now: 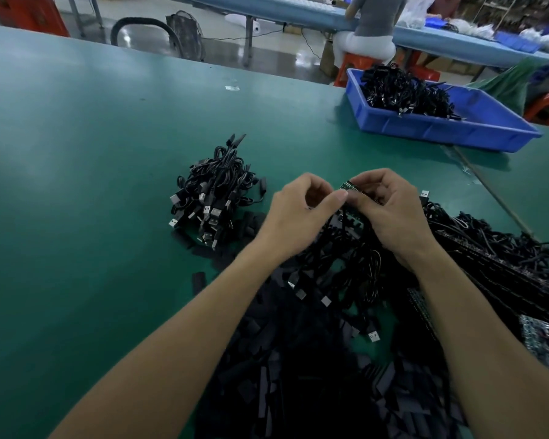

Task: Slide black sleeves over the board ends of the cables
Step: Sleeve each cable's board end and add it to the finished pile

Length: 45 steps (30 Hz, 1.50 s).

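My right hand [390,213] grips a narrow green circuit board [349,186] on the end of a black cable, held above the green table [76,153]. My left hand [301,213] meets it from the left, thumb and fingers pinching at the board's end; a sleeve between those fingers cannot be made out. Below my forearms lies a heap of loose flat black sleeves [298,375]. Tangled black USB cables [346,264] lie under my hands, with more boards [536,337] at the right.
A separate pile of black USB cables [213,198] sits to the left of my hands. A blue bin [441,128] with more cables stands at the back right. A person sits on a red stool at another bench beyond.
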### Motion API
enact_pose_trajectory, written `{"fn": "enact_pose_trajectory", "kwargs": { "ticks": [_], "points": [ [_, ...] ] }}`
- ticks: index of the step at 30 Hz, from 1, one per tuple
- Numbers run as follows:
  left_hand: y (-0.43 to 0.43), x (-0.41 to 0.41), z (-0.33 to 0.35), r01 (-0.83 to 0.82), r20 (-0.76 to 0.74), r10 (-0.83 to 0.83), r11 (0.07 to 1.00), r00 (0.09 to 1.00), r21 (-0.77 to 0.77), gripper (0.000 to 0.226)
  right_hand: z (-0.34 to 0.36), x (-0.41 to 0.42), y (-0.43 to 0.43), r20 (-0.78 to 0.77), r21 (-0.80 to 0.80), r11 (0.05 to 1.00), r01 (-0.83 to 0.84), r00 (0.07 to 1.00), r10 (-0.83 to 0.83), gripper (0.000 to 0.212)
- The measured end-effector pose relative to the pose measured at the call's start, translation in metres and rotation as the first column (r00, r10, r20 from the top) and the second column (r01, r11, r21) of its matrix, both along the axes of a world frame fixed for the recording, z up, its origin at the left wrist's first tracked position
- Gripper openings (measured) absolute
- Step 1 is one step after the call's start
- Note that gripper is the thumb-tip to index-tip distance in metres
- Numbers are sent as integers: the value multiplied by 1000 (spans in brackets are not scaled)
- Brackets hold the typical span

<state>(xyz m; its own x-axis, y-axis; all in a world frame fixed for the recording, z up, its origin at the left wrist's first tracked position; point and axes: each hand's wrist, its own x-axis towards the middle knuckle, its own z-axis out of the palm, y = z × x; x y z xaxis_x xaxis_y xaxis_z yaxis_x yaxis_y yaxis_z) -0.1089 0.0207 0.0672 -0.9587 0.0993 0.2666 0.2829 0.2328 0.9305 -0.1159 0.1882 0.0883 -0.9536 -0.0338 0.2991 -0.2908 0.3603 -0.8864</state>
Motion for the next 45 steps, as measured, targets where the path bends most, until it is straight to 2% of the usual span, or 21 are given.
{"fn": "enact_pose_trajectory", "kwargs": {
  "ticks": [2,9,14,16,21,24,26,29,31,32,34,36,38,40,43,45],
  "points": [
    [6,0,-4,42,80,-53,989,995,139,14,0,1,0,-6,-25,999,-47,999,47,23],
    [8,-2,-7,71,108,-114,936,988,344,10,0,1,-1,-11,-58,993,-101,995,101,25],
    [3,-7,-7,82,185,-202,859,962,506,14,1,2,-7,52,-191,974,-123,989,135,22],
    [2,-10,-6,71,237,-235,835,943,545,19,1,1,-10,68,-229,966,-121,988,139,20],
    [1,-12,0,87,311,-387,735,868,672,10,3,1,-10,112,-332,936,-118,980,163,15],
    [2,-14,5,56,331,-441,665,834,744,26,5,0,-10,128,-404,912,-70,983,132,11],
    [-1,-14,9,39,321,-398,677,860,735,28,5,-1,-8,109,-404,915,-11,992,60,16],
    [-14,-12,12,22,244,-327,637,913,770,17,5,-3,1,68,-215,956,202,979,-192,19],
    [-24,-9,15,16,180,-256,613,950,790,16,4,-5,7,20,-20,931,365,931,-364,17],
    [-28,-7,18,11,151,-201,636,968,772,16,4,-5,9,1,82,912,401,915,-403,14],
    [-35,-3,23,-9,77,-57,744,995,668,14,1,-4,10,-16,313,863,398,910,-414,12],
    [-41,1,30,-35,2,40,843,999,537,11,-4,-2,6,-78,575,719,391,901,-427,27],
    [-47,5,36,-35,-22,50,900,999,435,11,-9,3,-3,-141,706,594,385,899,-416,38],
    [-50,7,37,-53,-6,57,949,998,312,15,-15,8,-14,-126,725,614,310,937,-325,41],
    [-52,7,28,-96,31,92,985,995,145,27,-24,12,-33,27,720,691,63,993,-119,34],
    [-53,5,19,-98,85,90,991,992,94,29,-31,15,-47,103,723,689,-56,994,-28,30]
  ]
}}
